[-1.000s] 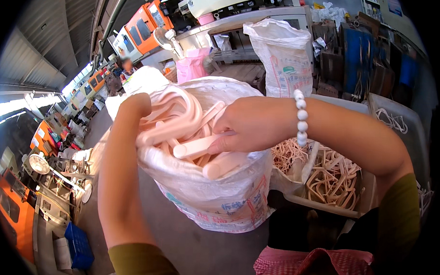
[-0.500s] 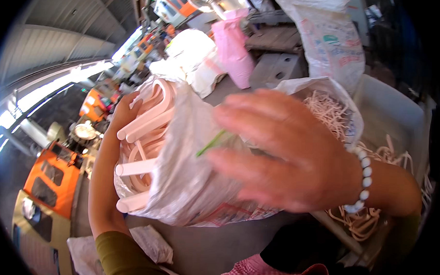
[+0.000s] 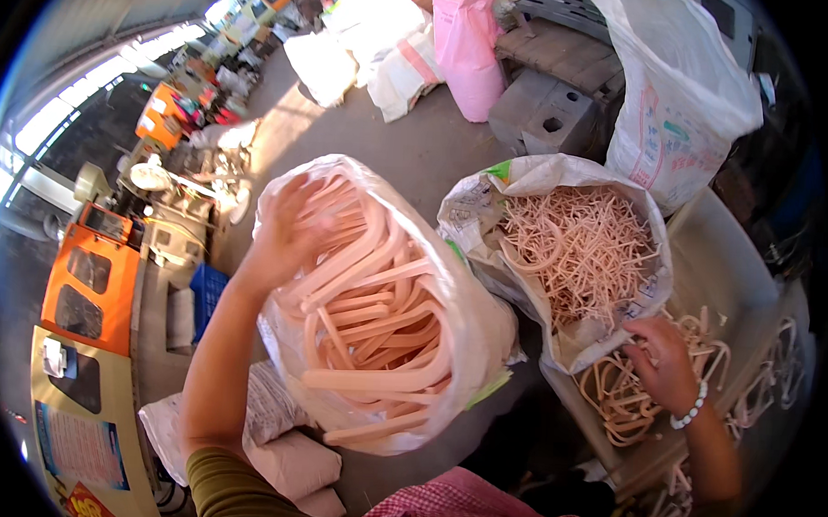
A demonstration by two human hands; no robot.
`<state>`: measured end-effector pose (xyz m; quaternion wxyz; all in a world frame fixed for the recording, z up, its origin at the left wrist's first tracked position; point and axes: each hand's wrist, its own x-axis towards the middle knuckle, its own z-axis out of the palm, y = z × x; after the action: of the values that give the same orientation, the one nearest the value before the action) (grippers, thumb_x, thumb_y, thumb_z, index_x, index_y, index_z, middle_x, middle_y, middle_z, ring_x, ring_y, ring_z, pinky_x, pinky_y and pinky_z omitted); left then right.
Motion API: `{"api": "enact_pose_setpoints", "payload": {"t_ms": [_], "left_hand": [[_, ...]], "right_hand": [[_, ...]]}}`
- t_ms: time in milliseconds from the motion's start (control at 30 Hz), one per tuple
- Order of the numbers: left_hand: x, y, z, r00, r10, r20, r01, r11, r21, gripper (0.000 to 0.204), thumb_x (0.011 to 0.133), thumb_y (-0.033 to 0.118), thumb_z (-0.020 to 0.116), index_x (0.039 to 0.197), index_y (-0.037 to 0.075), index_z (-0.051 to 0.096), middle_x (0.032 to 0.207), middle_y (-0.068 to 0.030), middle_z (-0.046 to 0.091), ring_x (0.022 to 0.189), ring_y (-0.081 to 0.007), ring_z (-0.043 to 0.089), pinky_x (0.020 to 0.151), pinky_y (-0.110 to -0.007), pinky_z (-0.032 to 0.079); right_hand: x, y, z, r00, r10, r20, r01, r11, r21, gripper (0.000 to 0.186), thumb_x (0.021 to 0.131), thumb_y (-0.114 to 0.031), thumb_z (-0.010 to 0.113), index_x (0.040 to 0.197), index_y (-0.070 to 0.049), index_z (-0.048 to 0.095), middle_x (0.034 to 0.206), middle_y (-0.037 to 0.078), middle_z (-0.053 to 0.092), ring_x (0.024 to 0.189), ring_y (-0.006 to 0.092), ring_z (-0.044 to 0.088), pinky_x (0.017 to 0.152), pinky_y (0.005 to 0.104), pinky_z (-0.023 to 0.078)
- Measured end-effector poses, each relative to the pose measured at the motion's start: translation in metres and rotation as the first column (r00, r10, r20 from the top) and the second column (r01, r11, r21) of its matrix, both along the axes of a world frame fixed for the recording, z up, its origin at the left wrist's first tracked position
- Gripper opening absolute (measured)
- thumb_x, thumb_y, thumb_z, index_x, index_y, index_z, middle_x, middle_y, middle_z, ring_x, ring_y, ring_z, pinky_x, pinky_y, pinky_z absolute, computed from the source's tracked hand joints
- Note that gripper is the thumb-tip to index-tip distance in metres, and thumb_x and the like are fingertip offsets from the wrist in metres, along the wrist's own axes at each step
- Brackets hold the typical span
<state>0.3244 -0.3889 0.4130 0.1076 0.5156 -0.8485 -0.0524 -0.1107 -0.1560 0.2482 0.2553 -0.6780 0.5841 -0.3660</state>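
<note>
A white woven sack (image 3: 485, 325) stands open in front of me, filled with long peach plastic pieces (image 3: 375, 316) that have curved ends. At its upper left rim, my left hand (image 3: 292, 227) reaches into the mouth with fingers stretched over the pieces. To the right is a second woven sack (image 3: 470, 210), full of thin peach plastic sprue scraps (image 3: 583, 246). My right hand (image 3: 663, 363), a white bead bracelet at its wrist, pinches the near right rim of this second sack.
A grey bin (image 3: 733, 256) with tangled peach scraps stands at the right. Behind it is a tall white sack (image 3: 670, 112). A pink sack (image 3: 467, 55) and white sacks (image 3: 398, 66) stand farther back. An orange machine (image 3: 94, 284) is at the left.
My right hand has moved from above the filled sack to the scrap sack's rim. The filled sack has tipped more upright, its mouth now facing me. My left hand has shifted into its mouth.
</note>
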Motion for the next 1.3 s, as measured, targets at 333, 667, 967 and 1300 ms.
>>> {"api": "enact_pose_setpoints", "payload": {"t_ms": [333, 667, 967, 1300], "left_hand": [[-0.018, 0.012, -0.006, 0.996, -0.085, 0.014, 0.084, 0.995, 0.048, 0.067, 0.08, 0.047, 0.069, 0.137, 0.017, 0.048, 0.142, -0.0209, 0.039, 0.134, -0.0404, 0.033, 0.11, -0.058, 0.019], [0.059, 0.111, -0.022, 0.623, 0.712, -0.325, -0.729, 0.679, 0.089, 0.05, 0.08, 0.023, 0.073, 0.118, -0.002, 0.052, 0.101, -0.0165, 0.057, 0.088, -0.0283, 0.056, 0.078, -0.039, 0.046], [0.055, 0.104, 0.003, 0.379, 0.786, -0.488, -0.716, 0.584, 0.384, 0.015, 0.088, 0.013, 0.063, 0.089, -0.001, 0.062, 0.068, -0.0108, 0.062, 0.057, -0.0202, 0.057, 0.058, -0.034, 0.048], [0.039, 0.103, 0.029, 0.299, 0.824, -0.482, -0.735, 0.521, 0.434, 0.016, 0.09, 0.012, 0.062, 0.093, -0.003, 0.064, 0.07, -0.0097, 0.064, 0.059, -0.0139, 0.057, 0.059, -0.03, 0.048]], "right_hand": [[0.093, -0.029, 0.116, 0.941, -0.17, 0.293, 0.027, 0.901, 0.434, 0.021, 0.09, -0.006, 0.061, 0.11, 0.0, 0.062, 0.093, 0.008, 0.067, 0.08, 0.0118, 0.062, 0.07, 0.024, 0.05], [0.256, -0.194, 0.167, 0.91, 0.408, -0.07, -0.413, 0.904, -0.111, 0.033, 0.085, -0.009, 0.063, 0.118, -0.004, 0.06, 0.121, 0.016, 0.055, 0.112, 0.0309, 0.053, 0.097, 0.04, 0.043], [0.354, -0.263, 0.108, 0.851, 0.321, -0.416, -0.466, 0.827, -0.314, 0.04, 0.088, -0.012, 0.051, 0.127, -0.007, 0.052, 0.127, 0.018, 0.051, 0.122, 0.0312, 0.045, 0.104, 0.0449, 0.034], [0.354, -0.299, 0.1, 0.893, 0.269, -0.36, -0.369, 0.896, -0.245, 0.033, 0.087, -0.012, 0.053, 0.119, -0.015, 0.06, 0.105, 0.01, 0.058, 0.103, 0.0276, 0.053, 0.091, 0.0424, 0.042]]}}
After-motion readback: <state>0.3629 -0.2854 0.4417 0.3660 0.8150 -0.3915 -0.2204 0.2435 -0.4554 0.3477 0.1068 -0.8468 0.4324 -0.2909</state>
